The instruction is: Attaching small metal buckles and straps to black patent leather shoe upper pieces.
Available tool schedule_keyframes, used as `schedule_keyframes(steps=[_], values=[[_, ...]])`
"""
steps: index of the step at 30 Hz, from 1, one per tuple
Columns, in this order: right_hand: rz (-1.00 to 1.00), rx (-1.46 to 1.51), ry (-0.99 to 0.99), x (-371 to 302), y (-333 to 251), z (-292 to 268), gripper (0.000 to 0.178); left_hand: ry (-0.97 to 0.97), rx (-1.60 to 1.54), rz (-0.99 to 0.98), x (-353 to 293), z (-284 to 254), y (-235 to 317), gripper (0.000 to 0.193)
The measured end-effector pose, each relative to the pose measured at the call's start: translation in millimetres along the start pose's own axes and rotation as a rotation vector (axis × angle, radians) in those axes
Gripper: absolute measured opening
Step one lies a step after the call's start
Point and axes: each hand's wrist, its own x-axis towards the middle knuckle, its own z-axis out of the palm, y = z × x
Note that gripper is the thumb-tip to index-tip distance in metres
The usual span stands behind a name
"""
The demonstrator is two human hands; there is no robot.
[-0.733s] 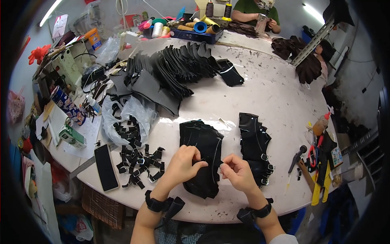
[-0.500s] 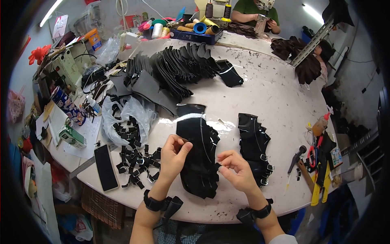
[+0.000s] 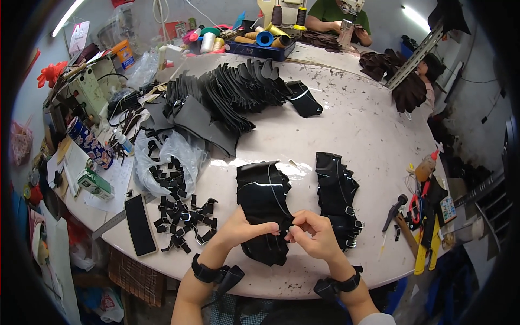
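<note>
Both hands pinch the near right edge of the black leather stack [image 3: 264,200]: left hand [image 3: 242,229] lies flat over it, right hand [image 3: 311,234] closes narrowly beside it. Right of the stack lies a buckled pile [image 3: 337,197]; left, loose straps [image 3: 184,216]. Bare table [image 3: 374,130] stretches beyond it.

My left hand [image 3: 238,230] and right hand [image 3: 314,235] pinch the near edge of a black leather stack [image 3: 265,197] on the bench [image 3: 379,135]. Buckled pieces [image 3: 338,197] lie just right, loose straps [image 3: 184,216] left.
</note>
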Motion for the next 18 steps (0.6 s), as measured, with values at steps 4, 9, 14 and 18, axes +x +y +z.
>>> schedule_keyframes(steps=[4, 9, 14, 18], values=[[0.053, 0.044, -0.031, 0.1, -2.6, -2.5, 0.005, 0.016, 0.043, 0.016, 0.6, -2.8, -0.7, 0.025], [-0.060, -0.168, -0.013, 1.9, 0.0, -3.9, 0.006, 0.041, 0.072, 0.045, 1.9, 4.2, 3.6, 0.025], [-0.034, -0.230, 0.011, 2.1, 4.0, -3.8, 0.008, 0.056, 0.172, 0.096, 2.7, 7.4, 5.9, 0.029], [-0.100, -0.345, 0.049, 2.9, 9.2, -2.6, 0.010, 0.098, 0.249, 0.187, 4.8, 7.9, -2.5, 0.031]])
